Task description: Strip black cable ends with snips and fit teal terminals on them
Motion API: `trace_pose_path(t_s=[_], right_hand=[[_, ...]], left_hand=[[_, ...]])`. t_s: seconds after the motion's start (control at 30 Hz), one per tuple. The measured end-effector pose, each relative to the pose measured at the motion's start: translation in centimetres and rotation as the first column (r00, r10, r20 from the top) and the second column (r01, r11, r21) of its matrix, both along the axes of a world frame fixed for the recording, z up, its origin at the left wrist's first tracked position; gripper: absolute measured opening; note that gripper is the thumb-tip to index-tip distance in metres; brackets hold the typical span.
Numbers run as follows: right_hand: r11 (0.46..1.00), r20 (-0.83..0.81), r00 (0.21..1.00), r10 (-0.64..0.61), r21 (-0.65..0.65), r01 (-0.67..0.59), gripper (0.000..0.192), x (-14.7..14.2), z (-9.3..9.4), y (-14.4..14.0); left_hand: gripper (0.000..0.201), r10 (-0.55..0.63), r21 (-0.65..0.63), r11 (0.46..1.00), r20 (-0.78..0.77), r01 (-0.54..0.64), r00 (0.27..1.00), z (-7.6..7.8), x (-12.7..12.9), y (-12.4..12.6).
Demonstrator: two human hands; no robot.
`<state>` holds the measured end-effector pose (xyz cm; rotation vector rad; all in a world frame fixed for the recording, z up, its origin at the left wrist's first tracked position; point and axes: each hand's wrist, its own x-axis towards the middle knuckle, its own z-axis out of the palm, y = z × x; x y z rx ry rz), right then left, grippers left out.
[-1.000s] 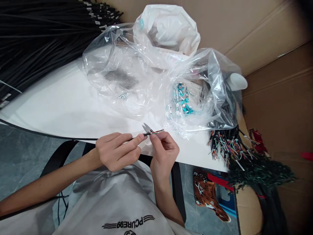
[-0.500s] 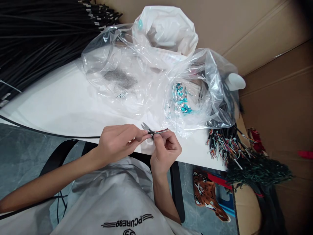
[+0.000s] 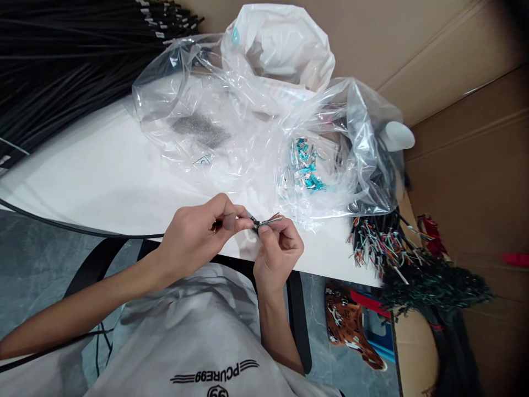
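Observation:
A black cable [image 3: 124, 236] runs in from the left along the table edge to my left hand [image 3: 194, 229]. Thumb and fingers of that hand are pinched on it near its stripped end. Against this end presses the thumb of my right hand [image 3: 276, 248], its other fingers curled in. Thin coloured wires [image 3: 270, 219] fan out from the cable over the right index finger. Between the fingertips shows a small dark part of a pair of scissors [image 3: 253, 219]. Their handles are hidden, so I cannot tell whether the right hand also holds them.
Clear plastic bags [image 3: 239, 143] lie on the white table [image 3: 95, 176], one with teal scraps [image 3: 308, 165]. Black cables [image 3: 74, 66] are piled at the back left. Cables with bared wire ends [image 3: 378, 242] lie at the right edge. Cardboard [image 3: 463, 182] walls the right side.
My left hand has shifted slightly, its fingers now more bent over the cable end. The scissor blades, plain to see before, are now mostly covered. The coloured wires spread more and point further up.

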<state>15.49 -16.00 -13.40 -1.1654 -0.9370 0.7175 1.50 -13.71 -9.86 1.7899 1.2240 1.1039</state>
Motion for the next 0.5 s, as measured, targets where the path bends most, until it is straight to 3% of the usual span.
trace_pose_path(t_s=[0.13,0.3,0.4,0.5], right_hand=[[0.999,-0.048,0.998,0.031,-0.016,-0.031,0.018,0.1,-0.2,0.2],[1.0,-0.067,0.998,0.004,-0.015,-0.005,0.011,1.4,0.7,-0.1],[0.993,0.163,0.983,-0.088,0.094,0.074,0.005,3.9,3.1,0.9],[0.965,0.481,0.84,-0.251,0.196,0.176,0.006,7.6,6.1,3.9]], left_hand=[[0.04,0.029,-0.298,0.954,0.219,0.038,0.975,0.6,0.2,0.6],[0.042,0.067,-0.419,0.905,0.307,0.072,0.949,0.2,-0.2,1.5],[0.043,0.068,-0.428,0.901,0.311,0.076,0.948,0.1,-0.4,1.7],[0.044,0.066,-0.433,0.898,0.315,0.082,0.947,0.3,-0.4,1.6]])
